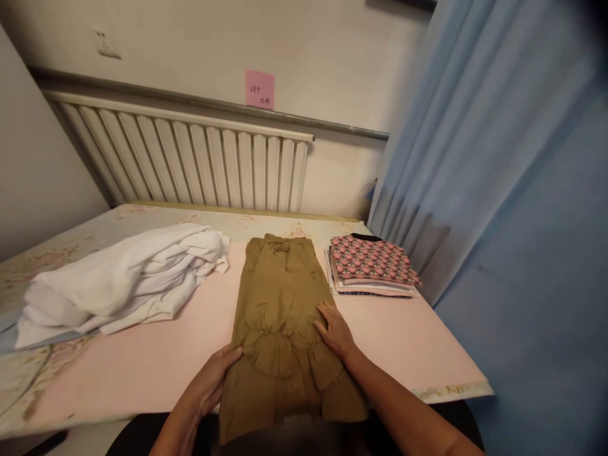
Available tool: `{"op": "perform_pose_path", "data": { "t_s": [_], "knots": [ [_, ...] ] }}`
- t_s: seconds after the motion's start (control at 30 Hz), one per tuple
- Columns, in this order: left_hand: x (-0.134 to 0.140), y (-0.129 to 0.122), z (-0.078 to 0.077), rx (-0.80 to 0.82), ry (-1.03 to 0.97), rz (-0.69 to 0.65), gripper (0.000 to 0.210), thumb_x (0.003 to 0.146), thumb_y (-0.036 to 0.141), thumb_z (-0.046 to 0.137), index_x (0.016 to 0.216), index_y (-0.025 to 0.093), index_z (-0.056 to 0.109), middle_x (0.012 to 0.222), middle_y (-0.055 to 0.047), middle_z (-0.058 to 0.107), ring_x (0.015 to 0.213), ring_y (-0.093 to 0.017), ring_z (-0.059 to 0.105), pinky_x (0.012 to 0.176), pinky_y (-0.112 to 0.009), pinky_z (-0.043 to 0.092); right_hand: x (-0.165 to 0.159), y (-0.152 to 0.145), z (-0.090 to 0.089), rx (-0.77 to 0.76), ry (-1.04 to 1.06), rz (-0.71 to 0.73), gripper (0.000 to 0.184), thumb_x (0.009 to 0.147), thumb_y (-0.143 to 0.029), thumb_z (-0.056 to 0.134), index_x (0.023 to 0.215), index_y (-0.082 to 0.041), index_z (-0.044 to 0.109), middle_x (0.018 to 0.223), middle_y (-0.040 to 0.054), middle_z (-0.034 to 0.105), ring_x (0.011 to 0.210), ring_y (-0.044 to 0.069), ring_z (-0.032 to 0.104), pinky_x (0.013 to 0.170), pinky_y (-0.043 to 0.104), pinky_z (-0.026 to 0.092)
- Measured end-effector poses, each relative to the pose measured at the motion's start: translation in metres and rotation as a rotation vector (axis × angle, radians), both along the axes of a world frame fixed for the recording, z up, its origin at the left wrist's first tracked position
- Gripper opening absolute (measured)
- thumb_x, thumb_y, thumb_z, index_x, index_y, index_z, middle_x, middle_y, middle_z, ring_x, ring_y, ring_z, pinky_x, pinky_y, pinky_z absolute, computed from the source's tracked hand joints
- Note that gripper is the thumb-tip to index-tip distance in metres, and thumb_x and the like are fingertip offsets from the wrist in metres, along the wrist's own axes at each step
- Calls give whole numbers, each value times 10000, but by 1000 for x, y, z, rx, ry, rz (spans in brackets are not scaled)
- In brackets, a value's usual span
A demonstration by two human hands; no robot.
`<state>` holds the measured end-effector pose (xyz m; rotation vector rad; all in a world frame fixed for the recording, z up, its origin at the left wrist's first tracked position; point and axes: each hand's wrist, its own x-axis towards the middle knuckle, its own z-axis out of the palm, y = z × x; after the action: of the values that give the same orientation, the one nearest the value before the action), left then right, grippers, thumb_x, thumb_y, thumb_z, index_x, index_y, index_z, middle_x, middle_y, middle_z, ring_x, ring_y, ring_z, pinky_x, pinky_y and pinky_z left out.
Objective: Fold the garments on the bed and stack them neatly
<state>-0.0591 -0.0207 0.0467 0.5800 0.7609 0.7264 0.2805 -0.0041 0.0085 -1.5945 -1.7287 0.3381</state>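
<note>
Olive-brown garment (282, 297), one, lengthwise mid-worktop (332, 227) on a pink sheet (171, 361), near end overhanging the front edge, left hand (219, 373) closed on its left edge, thumb uppermost, right hand (335, 329) loosely spread upon its right side, between crumpled white cloth (128, 272) and folded stack (373, 261).

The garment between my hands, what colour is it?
The garment is olive-brown, best seen in the head view.

Olive-brown garment (282, 297), gathered midway, spread on pink surface (161, 361), near end overhanging.
</note>
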Motion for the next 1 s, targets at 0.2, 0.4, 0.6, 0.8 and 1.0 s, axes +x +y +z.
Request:
{"op": "perform_pose_path", "data": {
  "t_s": [0.2, 0.4, 0.6, 0.8, 1.0],
  "knots": [
    [-3, -26, 6, 11, 50, -32, 519, 733, 371, 755, 1170, 116, 642, 1142, -165, 707, 1105, -308, 645, 1007, -414, 474, 29, -16, 0, -43, 679, -345, 543, 716, -460, 619, 1168, -160, 610, 1261, 131, 626, 1219, 266, 542, 1091, 448, 368],
    [-3, -48, 7, 26, 147, 2, 567, 659, 369, 811, 1146, 124, 658, 1118, -163, 716, 1052, -320, 671, 943, -400, 517, 33, -54, 3, -228, 959, -260, 420, 686, -554, 648, 858, -172, 649, 812, 67, 727, 798, 225, 698, 730, 330, 561],
    [-7, -67, -7, 69, 76, 14, 458, 725, 338, 765, 1128, 140, 674, 1148, -147, 709, 1118, -309, 639, 991, -414, 482, 13, -98, 16, -412, 1135, -83, 423, 705, -552, 684, 854, -157, 687, 806, 79, 736, 795, 258, 697, 707, 361, 553],
    [-8, -87, -11, 44, 123, 24, 537, 685, 360, 796, 1158, 142, 665, 1135, -156, 712, 1098, -325, 647, 949, -421, 508, 10, -130, 17, -565, 1263, 31, 402, 674, -476, 759, 885, -141, 695, 848, 123, 743, 883, 295, 702, 820, 436, 535],
    [-9, -95, -19, -14, 203, 49, 554, 612, 340, 843, 1105, 152, 675, 1062, -139, 739, 1043, -325, 673, 829, -400, 571, 11, -153, 5, -545, 1203, 81, 353, 642, -382, 768, 889, -142, 693, 863, 96, 745, 836, 270, 708, 807, 391, 539]
  ]
}}
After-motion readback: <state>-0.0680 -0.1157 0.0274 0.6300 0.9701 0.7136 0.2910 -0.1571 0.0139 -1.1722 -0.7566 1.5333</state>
